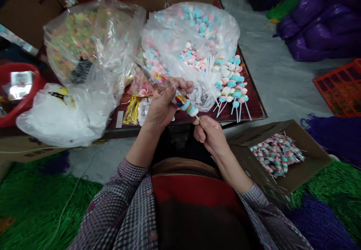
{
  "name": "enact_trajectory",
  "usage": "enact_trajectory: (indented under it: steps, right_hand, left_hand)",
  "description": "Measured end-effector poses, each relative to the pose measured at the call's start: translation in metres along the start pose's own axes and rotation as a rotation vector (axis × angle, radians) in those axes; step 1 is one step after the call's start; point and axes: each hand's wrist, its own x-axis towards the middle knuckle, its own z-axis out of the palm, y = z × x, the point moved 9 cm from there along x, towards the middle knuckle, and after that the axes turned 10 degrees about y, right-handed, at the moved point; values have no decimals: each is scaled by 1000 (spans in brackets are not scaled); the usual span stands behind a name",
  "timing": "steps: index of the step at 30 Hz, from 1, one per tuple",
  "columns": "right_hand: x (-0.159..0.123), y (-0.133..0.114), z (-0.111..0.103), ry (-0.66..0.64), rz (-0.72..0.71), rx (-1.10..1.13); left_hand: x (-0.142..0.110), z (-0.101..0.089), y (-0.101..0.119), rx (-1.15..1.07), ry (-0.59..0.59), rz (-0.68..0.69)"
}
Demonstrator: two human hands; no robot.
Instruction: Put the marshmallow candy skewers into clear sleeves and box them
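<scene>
A marshmallow skewer (190,109) with blue, white and yellow pieces slants between my two hands over the table's front edge. My right hand (211,132) pinches the white stick at its lower end. My left hand (166,103) is closed around a clear printed wrapper (159,78), which reaches down toward the skewer's upper pieces; how far it covers them is partly hidden by my fingers. To the right lies a pile of marshmallow skewers (232,81), sticks pointing toward me. Loose white sticks (208,69) rest just left of that pile.
Behind stand clear bags of pastel marshmallows (197,20) and gummy candies (76,32). Gold twist ties (132,111) lie near the table edge. A white plastic bag (67,118) and red basin (36,73) are at left. The cardboard box (307,175) at right holds wrapped skewers.
</scene>
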Motion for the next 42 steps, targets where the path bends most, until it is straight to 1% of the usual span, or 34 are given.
enact_trajectory:
  steps: [3,6,8,11,12,13,15,17,19,22,24,26,28,30,32,33,34,36,38,40,42]
  right_hand:
    - [1,0,5,6,8,6]
    - [1,3,9,-21,27,-13]
    - [2,5,8,-39,34,-14]
    - [2,8,5,-54,44,-14]
    - [2,9,4,-61,49,-22]
    - [2,11,4,-71,59,-33]
    - [1,14,6,-94,90,-44]
    - [0,17,8,-112,121,-31]
    - [-1,19,10,-125,147,-4]
    - [-3,22,16,-155,195,40]
    - [-5,25,19,-178,233,61]
    - [-5,27,20,-177,238,53]
    - [-3,23,17,-135,160,4]
    - [0,11,9,-41,-19,-117]
    - [-1,-4,1,78,-216,-289]
    - [-3,-8,-1,120,-281,-367]
    - [-4,-9,-2,138,-304,-419]
    - [-4,-4,-1,121,-251,-407]
    - [-2,5,2,68,-123,-285]
    - [-1,14,8,-24,31,-152]
    - [-3,22,18,-153,182,-55]
  left_hand:
    - [-7,4,-15,-24,4,-61]
    - [-13,-1,-24,-20,19,-128]
    - [-13,-3,-19,14,-21,-143]
    - [-5,-1,3,27,-128,-92]
    - [-1,-1,11,10,-145,-73]
    - [4,-3,18,-10,-140,-63]
    - [12,-10,21,-36,-60,-77]
    - [16,-19,16,-36,58,-90]
    - [14,-22,9,-16,122,-66]
    - [8,-20,0,33,114,-28]
    - [5,-21,-3,47,105,-35]
    - [6,-23,-5,35,101,-60]
    - [9,-26,-6,24,99,-87]
    - [11,-26,-9,37,91,-104]
    - [10,-24,-12,67,81,-111]
    - [9,-22,-14,79,78,-112]
    - [6,-19,-15,84,76,-111]
    - [0,-14,-17,85,71,-115]
    - [-6,-10,-17,88,66,-128]
    - [-11,-8,-16,103,61,-147]
    - [-13,-7,-16,122,44,-162]
